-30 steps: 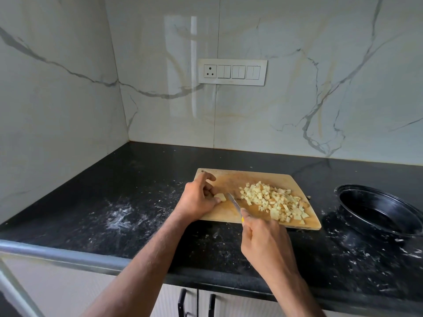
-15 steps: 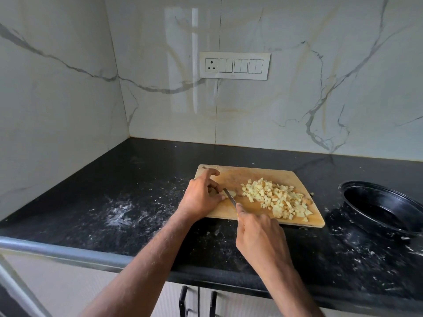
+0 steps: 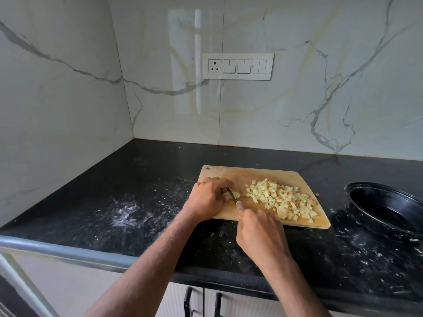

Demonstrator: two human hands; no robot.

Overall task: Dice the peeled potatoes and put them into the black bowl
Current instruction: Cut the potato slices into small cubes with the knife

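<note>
A wooden cutting board (image 3: 274, 176) lies on the black counter. A pile of pale diced potato (image 3: 281, 199) covers its right half. At the board's left side my left hand (image 3: 208, 200) pins down a small potato piece (image 3: 235, 195), mostly hidden under the fingers. My right hand (image 3: 258, 234) grips a knife (image 3: 232, 193), whose blade rests on that piece right beside the left fingertips. The black bowl (image 3: 384, 209) stands on the counter to the right of the board, and nothing shows inside it.
The black counter (image 3: 137, 179) carries white starchy smears left of the board and around the bowl. Marble walls close the corner at left and behind, with a switch panel (image 3: 238, 66) above. Cabinet handles (image 3: 187, 303) sit below the front edge.
The knife blade has shifted left onto the piece under my left hand, whose fingers have curled over it. The camera has tipped slightly, moving the scene in frame.
</note>
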